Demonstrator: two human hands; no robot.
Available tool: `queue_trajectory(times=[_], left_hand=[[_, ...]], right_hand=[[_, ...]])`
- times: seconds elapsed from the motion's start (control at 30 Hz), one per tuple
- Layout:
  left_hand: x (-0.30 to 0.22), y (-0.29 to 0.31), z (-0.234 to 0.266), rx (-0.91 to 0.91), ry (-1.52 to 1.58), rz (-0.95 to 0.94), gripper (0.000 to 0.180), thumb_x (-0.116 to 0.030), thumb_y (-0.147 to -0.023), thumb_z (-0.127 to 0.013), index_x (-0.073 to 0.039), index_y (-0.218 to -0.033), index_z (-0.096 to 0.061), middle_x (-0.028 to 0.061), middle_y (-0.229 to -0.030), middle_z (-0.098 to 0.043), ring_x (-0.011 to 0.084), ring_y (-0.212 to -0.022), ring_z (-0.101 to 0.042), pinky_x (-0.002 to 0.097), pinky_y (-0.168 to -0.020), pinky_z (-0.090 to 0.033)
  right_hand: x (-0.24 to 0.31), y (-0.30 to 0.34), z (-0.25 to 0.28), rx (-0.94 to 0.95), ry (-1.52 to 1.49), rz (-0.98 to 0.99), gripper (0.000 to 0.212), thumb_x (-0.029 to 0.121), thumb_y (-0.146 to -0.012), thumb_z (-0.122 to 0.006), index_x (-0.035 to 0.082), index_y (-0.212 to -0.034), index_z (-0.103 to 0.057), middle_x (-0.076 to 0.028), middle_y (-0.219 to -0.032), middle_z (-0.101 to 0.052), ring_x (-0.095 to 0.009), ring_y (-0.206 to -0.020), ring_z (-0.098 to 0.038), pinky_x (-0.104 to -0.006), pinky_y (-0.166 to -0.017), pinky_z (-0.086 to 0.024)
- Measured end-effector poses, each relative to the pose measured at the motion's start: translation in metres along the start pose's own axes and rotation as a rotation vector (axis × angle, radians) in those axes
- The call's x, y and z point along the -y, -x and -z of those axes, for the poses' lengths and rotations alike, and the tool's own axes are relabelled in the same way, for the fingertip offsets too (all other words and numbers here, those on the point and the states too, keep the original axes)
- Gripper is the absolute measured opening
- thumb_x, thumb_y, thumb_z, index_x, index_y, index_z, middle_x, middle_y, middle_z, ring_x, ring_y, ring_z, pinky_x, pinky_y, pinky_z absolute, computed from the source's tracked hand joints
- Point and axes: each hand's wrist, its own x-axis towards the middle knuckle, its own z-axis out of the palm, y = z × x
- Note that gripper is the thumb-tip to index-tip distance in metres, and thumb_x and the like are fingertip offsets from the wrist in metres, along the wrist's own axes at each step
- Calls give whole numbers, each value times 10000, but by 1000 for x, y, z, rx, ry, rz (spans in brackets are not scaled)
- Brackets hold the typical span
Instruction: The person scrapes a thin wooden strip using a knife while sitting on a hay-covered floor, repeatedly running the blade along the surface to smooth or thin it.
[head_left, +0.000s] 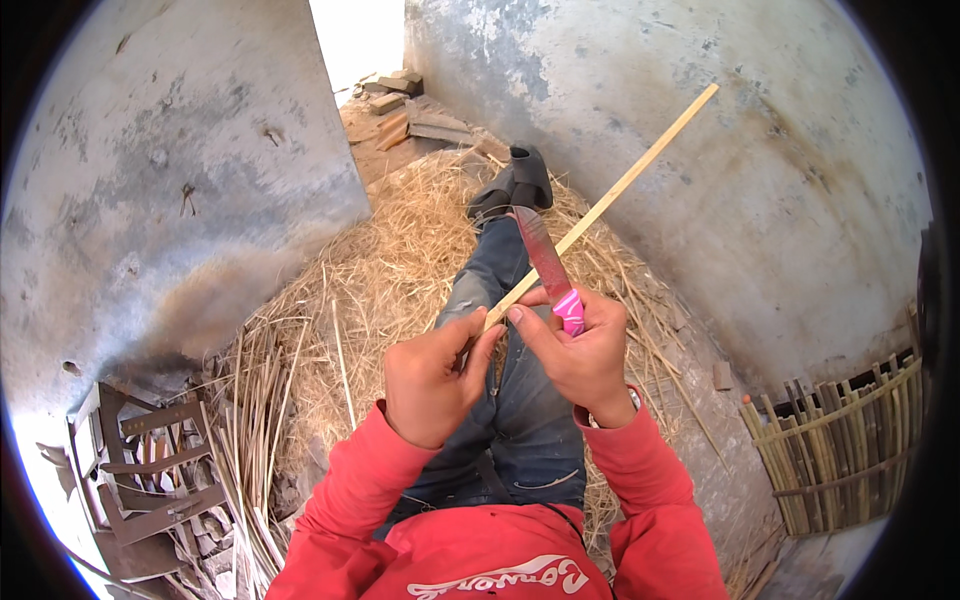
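Head view: forearms (345,480) enter from seven and five o'clock; the left hand (432,375) pinches one strip (640,182) near centre, pointing to half past one; the right hand (582,348) clasps one knife (540,250), its blade crossing the strip. Two shoes (531,180) at twelve; slatted panel (840,450), four; frame (170,513), eight; straw (400,245) beside legs (520,440).

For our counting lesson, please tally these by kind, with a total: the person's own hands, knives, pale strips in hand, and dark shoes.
Hands (left hand, right hand): 2
Knife: 1
Pale strip in hand: 1
Dark shoes: 2
Total: 6
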Motion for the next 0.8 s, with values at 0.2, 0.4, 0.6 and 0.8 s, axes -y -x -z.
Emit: queue_trajectory(times=[0.2,0.4,0.6,0.8], left_hand=[[10,1,-6,-85,-128,-185,200,-37,-867,-842,25,-1041,-766,108,-659,-678,122,-519,-630,269,-502,-461],[11,4,-10,-55,-130,-132,196,-97,-874,-826,-21,-1041,-758,134,-687,-664,288,-529,-635,387,-485,-464],[20,0,3,36,-30,75,150,-95,-921,-790,5,-1030,-761,132,-672,-675,179,-523,-656,315,-495,-460],[31,8,21,68,48,35,119,-50,-944,-752,28,-1029,-782,121,-729,-755,117,-589,-700,247,-581,-522]], right_hand=[[-10,1,-9,-37,-20,22,120,103,-929,-772,-3,-973,-739,81,-619,-568,12,-577,-467,-241,-490,-354],[-12,5,-17,-2,167,24,129,101,-919,-729,-6,-969,-677,-47,-620,-598,-62,-551,-533,-298,-498,-426],[-17,13,-24,61,149,141,147,114,-914,-714,0,-889,-624,-98,-611,-568,-115,-522,-528,-333,-498,-430],[-28,-23,24,-16,181,52,397,324,-1035,-635,12,-793,-589,-65,-605,-510,-121,-587,-457,-347,-521,-363]])
